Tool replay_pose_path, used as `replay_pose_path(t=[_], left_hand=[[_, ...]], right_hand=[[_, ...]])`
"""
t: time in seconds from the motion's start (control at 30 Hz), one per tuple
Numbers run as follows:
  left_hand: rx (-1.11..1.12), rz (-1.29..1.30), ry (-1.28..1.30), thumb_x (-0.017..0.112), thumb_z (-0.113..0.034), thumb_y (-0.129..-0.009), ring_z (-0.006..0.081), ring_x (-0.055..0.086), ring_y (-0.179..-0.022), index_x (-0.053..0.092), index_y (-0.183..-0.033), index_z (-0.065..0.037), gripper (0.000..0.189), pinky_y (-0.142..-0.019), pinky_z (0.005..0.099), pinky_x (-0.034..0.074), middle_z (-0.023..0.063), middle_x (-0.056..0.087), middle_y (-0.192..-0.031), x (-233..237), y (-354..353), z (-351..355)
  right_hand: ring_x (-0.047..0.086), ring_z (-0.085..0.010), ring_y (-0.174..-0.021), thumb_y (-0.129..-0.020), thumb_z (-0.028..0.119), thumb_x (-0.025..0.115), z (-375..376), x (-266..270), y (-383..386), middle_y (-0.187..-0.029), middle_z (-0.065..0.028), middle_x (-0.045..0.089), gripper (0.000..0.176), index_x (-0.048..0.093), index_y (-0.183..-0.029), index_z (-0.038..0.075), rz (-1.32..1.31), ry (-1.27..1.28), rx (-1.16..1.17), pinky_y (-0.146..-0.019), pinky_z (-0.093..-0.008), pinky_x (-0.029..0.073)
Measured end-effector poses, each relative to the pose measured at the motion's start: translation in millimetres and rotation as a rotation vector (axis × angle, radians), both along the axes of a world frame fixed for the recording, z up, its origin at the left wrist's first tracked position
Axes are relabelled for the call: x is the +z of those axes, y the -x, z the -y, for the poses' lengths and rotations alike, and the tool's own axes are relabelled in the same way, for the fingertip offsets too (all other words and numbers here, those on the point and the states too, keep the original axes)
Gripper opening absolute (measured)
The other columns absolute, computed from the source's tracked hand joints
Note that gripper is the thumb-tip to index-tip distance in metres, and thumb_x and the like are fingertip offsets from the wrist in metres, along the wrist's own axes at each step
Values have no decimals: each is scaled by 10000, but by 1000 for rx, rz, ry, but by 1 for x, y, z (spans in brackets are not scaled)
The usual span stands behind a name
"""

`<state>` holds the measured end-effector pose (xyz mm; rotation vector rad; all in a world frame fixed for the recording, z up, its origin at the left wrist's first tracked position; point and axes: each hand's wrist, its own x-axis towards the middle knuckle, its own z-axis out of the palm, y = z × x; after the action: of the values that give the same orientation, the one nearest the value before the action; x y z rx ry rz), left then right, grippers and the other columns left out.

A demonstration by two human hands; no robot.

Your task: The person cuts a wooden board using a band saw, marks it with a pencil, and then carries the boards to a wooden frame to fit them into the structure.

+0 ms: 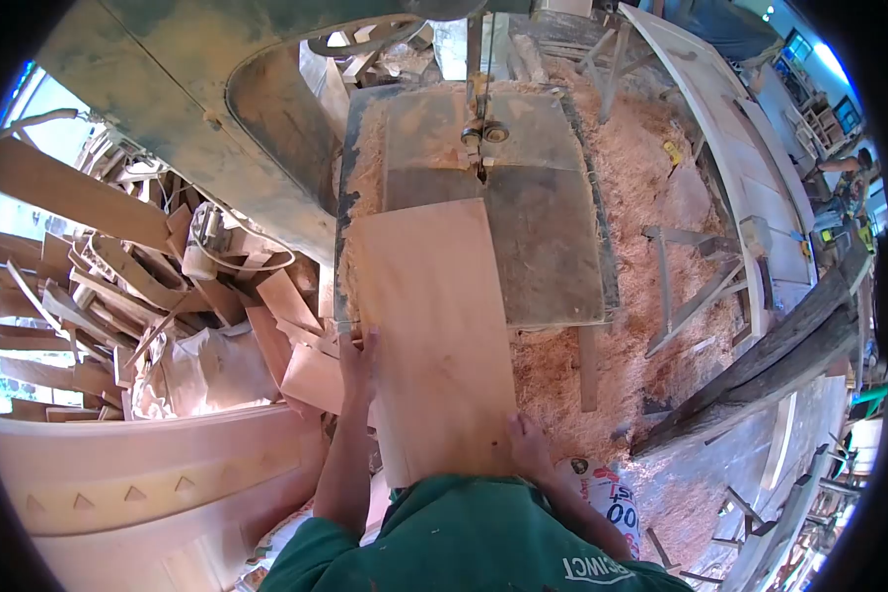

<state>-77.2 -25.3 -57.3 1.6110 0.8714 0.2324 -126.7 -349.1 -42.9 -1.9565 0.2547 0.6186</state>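
A wide, pale wooden board (434,326) lies partly on the dusty metal table (548,237) of a bandsaw. Its far right corner is just short of the saw blade (482,163), and its near end reaches my green shirt. My left hand (358,357) grips the board's left edge beside the front corner of the saw table. Farther back, close to my body, my right hand (529,444) holds the right edge. The fingers beneath the board are hidden on both sides. Small round blade guides (484,131) sit above the table.
The saw's big frame (197,99) rises at the left. Wood offcuts (118,286) pile up behind a curved wooden panel (158,464). Sawdust (631,247) covers the floor at right, near a long workbench (725,128) and a heavy timber (760,355). Another person (849,178) is at far right.
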Motion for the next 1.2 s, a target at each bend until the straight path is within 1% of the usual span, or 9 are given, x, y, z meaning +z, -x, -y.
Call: replay_pose_path(t=[0.03, 0.17, 0.3, 0.37, 0.43, 0.57, 0.63, 0.83, 1.2], left_hand=[[-60, -74, -103, 705, -403, -818, 167, 511, -677, 520, -1039, 35, 525, -644, 299, 449, 56, 536, -763, 1, -7, -6], [-124, -54, -756, 749, -395, -759, 231, 552, -714, 518, -1084, 43, 593, -690, 352, 474, 98, 563, -796, 2, -52, -32], [-223, 57, -159, 805, -390, -659, 249, 630, -851, 514, -1130, 49, 706, -750, 333, 508, 160, 633, -991, 34, -124, -33], [-249, 18, -150, 814, -382, -643, 245, 640, -863, 522, -1125, 50, 711, -752, 331, 512, 162, 639, -1000, 21, -144, -43], [-301, -29, -146, 824, -374, -627, 241, 650, -875, 530, -1120, 52, 715, -753, 329, 517, 165, 645, -1009, 18, -151, -49], [-278, -103, -125, 833, -341, -617, 233, 658, -832, 560, -1085, 54, 670, -736, 332, 520, 154, 656, -976, 46, -155, -40], [-265, -104, -117, 837, -335, -611, 233, 659, -825, 568, -1074, 54, 661, -735, 334, 521, 156, 657, -973, 51, -156, -34], [-206, -38, -84, 859, -339, -584, 234, 659, -828, 568, -1067, 53, 687, -731, 329, 525, 159, 656, -973, 27, -168, -43], [-227, -37, -87, 869, -333, -583, 219, 658, -824, 555, -1083, 57, 707, -727, 317, 530, 154, 653, -977, 37, -177, -44]], right_hand=[[596, -376, -916, -974, 437, 392, -2, -2, 2, -957, -274, 614, 520, 560, -1088, -41, -14, 28, 75, -809, -452, 451], [584, -413, -925, -979, 434, 357, -18, -6, -13, -1000, -281, 607, 527, 576, -1072, -36, -30, 16, -27, -824, -462, 442], [585, -394, -866, -981, 401, 366, -23, -1, -17, -914, -267, 604, 489, 585, -1027, -34, 0, 24, -23, -772, -444, 446], [582, -389, -835, -981, 394, 368, -30, 3, -17, -877, -257, 604, 482, 586, -1005, -36, -42, 30, -29, -750, -438, 446], [459, -192, -659, -998, 354, 368, -39, -5, -12, -662, -99, 481, 451, 530, -799, -17, 159, -79, -139, -604, -383, 389], [557, -305, -752, -984, 391, 379, -38, 9, -15, -760, -202, 562, 475, 565, -967, -45, 24, -52, -96, -698, -415, 438], [417, -164, -663, -996, 358, 393, -43, 14, -16, -678, -75, 439, 443, 518, -788, -12, 77, -70, -167, -603, -352, 372], [494, -178, -760, -992, 372, 409, -44, 22, -27, -759, -105, 529, 441, 570, -960, -37, 32, -110, -176, -700, -339, 428], [438, -143, -703, -996, 358, 421, -47, 11, -32, -691, -59, 451, 435, 527, -823, -27, 87, -97, -191, -631, -337, 406]])
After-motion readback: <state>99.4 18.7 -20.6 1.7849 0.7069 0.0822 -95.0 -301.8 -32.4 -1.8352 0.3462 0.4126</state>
